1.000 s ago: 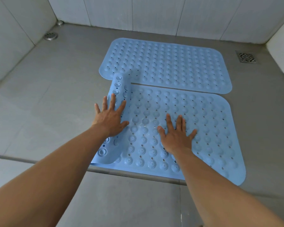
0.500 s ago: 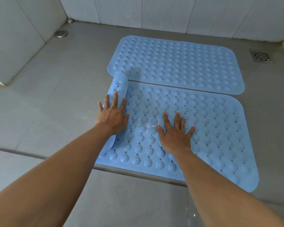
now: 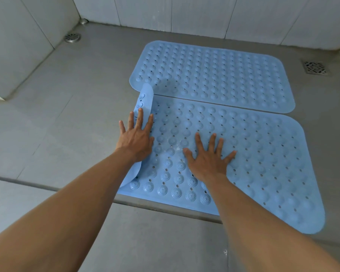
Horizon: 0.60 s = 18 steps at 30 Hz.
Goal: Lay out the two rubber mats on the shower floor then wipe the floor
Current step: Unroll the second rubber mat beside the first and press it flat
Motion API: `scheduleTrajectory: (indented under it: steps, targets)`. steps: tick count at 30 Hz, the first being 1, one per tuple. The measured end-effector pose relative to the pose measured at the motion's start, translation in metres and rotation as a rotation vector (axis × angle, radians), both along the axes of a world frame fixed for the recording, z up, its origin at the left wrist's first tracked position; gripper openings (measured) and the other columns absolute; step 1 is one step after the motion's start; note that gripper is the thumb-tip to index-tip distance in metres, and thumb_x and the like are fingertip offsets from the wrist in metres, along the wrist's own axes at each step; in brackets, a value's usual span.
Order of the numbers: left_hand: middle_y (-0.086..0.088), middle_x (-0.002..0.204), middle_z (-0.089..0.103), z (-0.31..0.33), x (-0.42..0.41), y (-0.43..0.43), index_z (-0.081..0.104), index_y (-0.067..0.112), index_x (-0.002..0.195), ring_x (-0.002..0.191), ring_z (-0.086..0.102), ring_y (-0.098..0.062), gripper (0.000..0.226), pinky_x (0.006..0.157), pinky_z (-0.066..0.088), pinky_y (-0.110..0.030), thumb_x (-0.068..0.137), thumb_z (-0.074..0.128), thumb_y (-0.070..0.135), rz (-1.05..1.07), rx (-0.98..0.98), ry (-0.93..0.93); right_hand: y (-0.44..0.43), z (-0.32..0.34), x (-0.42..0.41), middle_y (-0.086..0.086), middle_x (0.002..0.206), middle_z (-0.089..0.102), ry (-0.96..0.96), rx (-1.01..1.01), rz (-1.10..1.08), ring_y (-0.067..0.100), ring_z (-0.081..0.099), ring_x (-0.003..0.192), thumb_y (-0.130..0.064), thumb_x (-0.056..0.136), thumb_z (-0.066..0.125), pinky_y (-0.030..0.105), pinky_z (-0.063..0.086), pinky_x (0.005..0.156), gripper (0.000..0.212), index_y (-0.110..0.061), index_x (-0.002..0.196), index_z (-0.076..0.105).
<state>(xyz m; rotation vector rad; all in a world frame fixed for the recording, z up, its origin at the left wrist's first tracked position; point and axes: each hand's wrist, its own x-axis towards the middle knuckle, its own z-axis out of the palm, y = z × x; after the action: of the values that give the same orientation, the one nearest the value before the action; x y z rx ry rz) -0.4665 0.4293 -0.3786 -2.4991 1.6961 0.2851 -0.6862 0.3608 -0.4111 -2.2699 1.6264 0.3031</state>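
two blue rubber mats are laid side by side on the grey shower floor [image 3: 67, 114]. the far mat [image 3: 214, 75] is spread flat, parallel to the tiled back wall [image 3: 185, 12]. its long edge is set just beside the long edge of the near mat [image 3: 263, 154], and a thin strip of floor is left showing between them.

the near mat is spread flat over most of its length. its left end [image 3: 145, 99] is curled up and over toward the right, so that the suction cups of its underside are turned into view. the far tip of that curl is seen in front of the corner of the far mat; whether the two touch cannot be told. the near long edge of this mat is set along the dark sill [image 3: 47, 181] that crosses the floor.

the left hand [image 3: 136, 138] is laid against the curled end with fingers straight and spread; nothing is gripped by it. the right hand [image 3: 208, 158] is pressed palm down on the top of the near mat, near its middle, with fingers and thumb splayed; nothing is gripped by it either.

a round drain [image 3: 72, 37] is set in the floor near the left back corner, well apart from both mats. a square drain [image 3: 315, 68] is set near the right end of the far mat.
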Motion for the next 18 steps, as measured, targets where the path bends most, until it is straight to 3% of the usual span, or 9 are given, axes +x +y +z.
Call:
scheduleTrajectory:
  steps: [4, 8, 13, 15, 16, 18]
  targets:
    - [-0.008, 0.164, -0.023, 0.003, 0.007, -0.001, -0.007, 0.018, 0.159, 0.152, -0.010, -0.036, 0.073, 0.119, 0.008, -0.063, 0.103, 0.035, 0.040, 0.017, 0.001, -0.014, -0.002, -0.006, -0.011, 0.002, 0.163, -0.027, -0.008, 0.008, 0.006, 0.025, -0.027, 0.149, -0.080, 0.088, 0.002, 0.073, -0.014, 0.109, 0.072, -0.051, 0.148, -0.023]
    - [-0.010, 0.164, -0.023, 0.005, 0.015, -0.003, -0.001, 0.013, 0.158, 0.151, -0.007, -0.040, 0.078, 0.117, 0.010, -0.067, 0.098, 0.041, 0.038, 0.070, 0.057, -0.141, -0.003, -0.006, -0.017, 0.001, 0.163, -0.026, -0.002, -0.011, 0.021, 0.023, -0.026, 0.149, -0.080, 0.088, -0.001, 0.072, -0.013, 0.110, 0.072, -0.049, 0.149, -0.023]
    - [-0.013, 0.164, -0.018, 0.013, 0.020, 0.001, 0.047, 0.011, 0.143, 0.149, -0.019, -0.042, 0.076, 0.112, -0.006, -0.073, 0.094, 0.028, 0.066, 0.142, 0.189, -0.344, -0.005, -0.007, -0.019, 0.001, 0.163, -0.028, 0.014, -0.011, 0.045, 0.023, -0.027, 0.149, -0.082, 0.086, -0.002, 0.073, -0.013, 0.110, 0.074, -0.049, 0.148, -0.025]
    - [-0.013, 0.165, -0.017, 0.014, 0.021, 0.004, 0.056, 0.015, 0.137, 0.147, -0.025, -0.041, 0.081, 0.109, -0.013, -0.074, 0.092, 0.022, 0.073, 0.128, 0.224, -0.416, -0.006, -0.008, -0.019, 0.001, 0.163, -0.027, 0.011, -0.018, 0.052, 0.023, -0.026, 0.149, -0.082, 0.086, -0.002, 0.073, -0.013, 0.110, 0.075, -0.049, 0.148, -0.025]
    - [-0.014, 0.165, -0.017, 0.012, 0.021, 0.006, 0.053, 0.016, 0.140, 0.146, -0.028, -0.042, 0.085, 0.108, -0.016, -0.073, 0.091, 0.017, 0.075, 0.123, 0.243, -0.443, -0.007, -0.008, -0.020, 0.001, 0.163, -0.027, 0.008, -0.020, 0.054, 0.023, -0.026, 0.149, -0.083, 0.085, -0.002, 0.073, -0.014, 0.110, 0.075, -0.049, 0.148, -0.025]
    - [-0.014, 0.165, -0.016, 0.003, 0.024, 0.009, 0.031, 0.016, 0.154, 0.146, -0.029, -0.041, 0.089, 0.109, -0.018, -0.072, 0.091, 0.009, 0.074, 0.160, 0.255, -0.378, -0.007, -0.009, -0.020, 0.001, 0.164, -0.026, 0.006, -0.027, 0.059, 0.023, -0.025, 0.150, -0.083, 0.085, -0.002, 0.072, -0.014, 0.110, 0.076, -0.048, 0.149, -0.025]
